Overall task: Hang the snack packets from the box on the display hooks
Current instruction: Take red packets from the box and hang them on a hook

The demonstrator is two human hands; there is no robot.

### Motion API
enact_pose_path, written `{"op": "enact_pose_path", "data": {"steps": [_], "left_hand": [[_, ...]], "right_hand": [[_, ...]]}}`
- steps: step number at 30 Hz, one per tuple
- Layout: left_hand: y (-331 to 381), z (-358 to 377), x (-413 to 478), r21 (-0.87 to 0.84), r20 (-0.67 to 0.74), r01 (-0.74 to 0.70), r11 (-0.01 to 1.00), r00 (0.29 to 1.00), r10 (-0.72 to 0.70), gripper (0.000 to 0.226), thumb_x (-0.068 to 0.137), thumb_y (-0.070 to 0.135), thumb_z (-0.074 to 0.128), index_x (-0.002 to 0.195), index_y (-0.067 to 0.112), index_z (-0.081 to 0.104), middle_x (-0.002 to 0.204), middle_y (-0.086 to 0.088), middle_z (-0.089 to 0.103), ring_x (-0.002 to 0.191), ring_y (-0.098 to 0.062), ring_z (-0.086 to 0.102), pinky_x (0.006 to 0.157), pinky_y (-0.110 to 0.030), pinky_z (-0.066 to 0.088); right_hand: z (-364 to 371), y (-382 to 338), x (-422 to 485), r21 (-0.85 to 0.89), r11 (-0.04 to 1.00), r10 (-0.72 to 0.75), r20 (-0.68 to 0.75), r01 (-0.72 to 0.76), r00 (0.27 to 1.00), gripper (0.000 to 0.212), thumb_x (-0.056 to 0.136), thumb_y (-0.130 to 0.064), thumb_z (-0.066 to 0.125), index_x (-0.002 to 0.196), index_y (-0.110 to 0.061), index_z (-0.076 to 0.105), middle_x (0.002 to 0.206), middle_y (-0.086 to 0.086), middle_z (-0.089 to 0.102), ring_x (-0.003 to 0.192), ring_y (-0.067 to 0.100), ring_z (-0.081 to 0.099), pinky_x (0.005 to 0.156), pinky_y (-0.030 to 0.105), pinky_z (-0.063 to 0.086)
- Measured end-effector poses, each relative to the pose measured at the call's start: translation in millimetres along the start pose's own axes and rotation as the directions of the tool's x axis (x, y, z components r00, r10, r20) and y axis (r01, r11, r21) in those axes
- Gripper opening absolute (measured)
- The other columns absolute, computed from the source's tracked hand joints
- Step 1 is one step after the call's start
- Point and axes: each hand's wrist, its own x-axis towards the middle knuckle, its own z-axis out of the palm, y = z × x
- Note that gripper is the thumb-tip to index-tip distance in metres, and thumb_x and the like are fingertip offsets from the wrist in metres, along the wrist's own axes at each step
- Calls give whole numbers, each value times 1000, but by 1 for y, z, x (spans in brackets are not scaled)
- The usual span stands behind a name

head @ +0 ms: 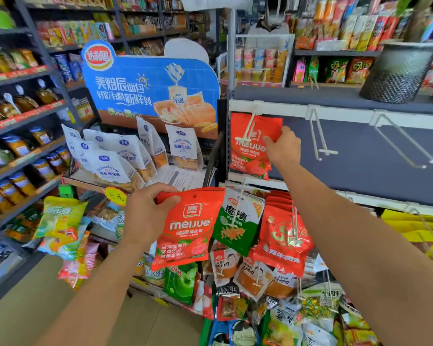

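**Red "meijue" packets at the display hooks**

At the centre of the frame, a red snack packet [189, 227] printed "yake" and "meijue" is grasped by its top left corner in the left hand [145, 213], fingers clenched over the edge. A round hang hole can be seen near its top edge, and the packet is held in front of the lower rows of hanging goods, on no hook.

Higher up, right of centre, a second red packet [254, 143] with the same "meijue" lettering is hung on a white display hook [248, 129], which passes in front of it. Its upper right corner is pinched by the right hand [284, 148], thumb in front and fingers behind.

To the right, two further white hooks [319, 136] are seen bare against a grey panel [385, 151]. Below the held packet, a green and white packet [238, 221] and a red packet with gold print [284, 239] are hung on lower hooks.

At upper left of centre, a blue cardboard sign [150, 86] with Chinese lettering and pictured bread is stood above white bread bags [110, 158]. A yellow tag [115, 196] reading "4元" is seen just left of the left hand. At upper right, a dark mesh basket [400, 71] is set on the shelf top. The box cannot be seen.
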Motion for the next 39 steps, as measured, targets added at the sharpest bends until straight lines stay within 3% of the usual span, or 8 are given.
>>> {"op": "enact_pose_path", "data": {"steps": [6,8,13,20,27,31,34,39], "left_hand": [[14,2,-7,-18,6,-9,1000,1000,9,12,83,17,73,81,28,68,81,17,65,76,-3,63,66,-28,52],[17,5,-10,-6,23,19,1000,1000,-19,11,83,20,74,80,28,68,80,14,66,76,-4,63,66,-30,53],[26,11,-20,-31,16,55,998,998,-55,13,78,23,79,76,29,68,80,6,70,75,-15,68,70,-41,58],[46,9,-32,-81,26,83,993,996,-81,13,75,25,81,81,19,71,82,1,70,74,-14,68,65,-36,59],[66,0,-37,-106,144,-24,994,989,40,14,79,5,76,80,18,69,78,14,67,69,10,62,64,-7,47],[71,-2,-38,-1,166,-81,997,983,80,14,79,9,77,83,19,69,81,12,66,78,8,59,71,-11,46],[70,-3,-36,12,138,-103,995,985,101,11,79,11,77,86,17,72,86,7,68,84,-5,64,81,-29,52],[56,-18,-30,75,50,-65,995,997,61,9,82,15,74,85,22,70,87,5,68,85,-10,64,82,-39,54]], "right_hand": [[-23,18,-81,48,987,-157,175,151,972,22,92,-30,65,111,-20,64,103,-9,67,90,6,62,80,29,49],[-29,9,-109,109,965,-261,327,238,908,14,94,-28,65,106,-23,69,104,-11,68,90,-3,60,80,22,47],[-32,-18,-147,93,879,-432,568,467,700,27,82,-38,77,105,-25,71,104,-9,67,91,7,62,79,25,50],[-40,-21,-146,-5,840,-452,546,542,706,22,76,-32,84,87,-19,69,86,-4,67,78,14,61,69,35,50],[-64,-23,-143,3,820,-509,461,572,727,10,86,-20,75,93,-12,76,90,-2,72,81,12,62,81,33,52],[-76,-25,-142,-16,810,-512,467,586,721,15,87,-20,75,100,-12,76,102,1,73,93,14,64,89,33,52],[-82,-25,-139,-45,800,-519,449,598,728,16,86,-22,75,101,-14,76,98,2,74,91,15,65,87,34,53],[-91,-16,-124,-54,827,-507,359,560,783,11,85,-23,76,95,-19,76,91,-1,73,86,12,63,83,36,55]]}}
